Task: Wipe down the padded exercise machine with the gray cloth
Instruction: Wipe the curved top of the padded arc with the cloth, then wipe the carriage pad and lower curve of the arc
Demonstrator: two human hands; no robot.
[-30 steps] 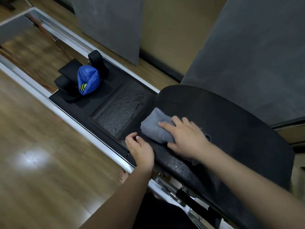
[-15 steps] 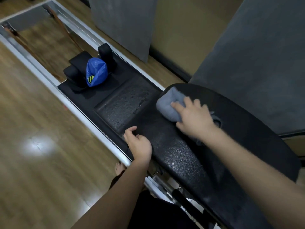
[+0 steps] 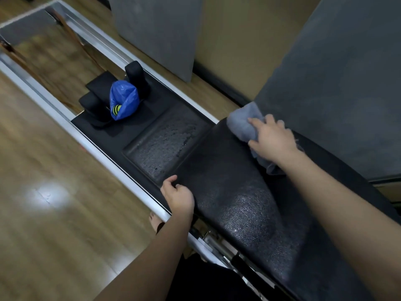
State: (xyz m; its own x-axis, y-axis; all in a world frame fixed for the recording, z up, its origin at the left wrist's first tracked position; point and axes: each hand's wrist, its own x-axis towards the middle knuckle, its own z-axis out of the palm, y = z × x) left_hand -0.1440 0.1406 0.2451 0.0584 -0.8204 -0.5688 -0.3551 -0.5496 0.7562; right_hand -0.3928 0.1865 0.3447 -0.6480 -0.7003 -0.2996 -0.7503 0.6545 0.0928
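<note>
From the head view, the right hand (image 3: 273, 139) presses a crumpled gray cloth (image 3: 243, 124), fingers curled over it, at the far right edge of the black, pebbled, damp-glistening padded machine (image 3: 234, 192). The left hand (image 3: 179, 196) grips the pad's near-left edge.

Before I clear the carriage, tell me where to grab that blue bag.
Take the blue bag by its bunched top, coming from above. It stands upright, wedged between the two black shoulder blocks, so its sides are hemmed in; only the gathered top looks free for fingers to pinch.
</note>
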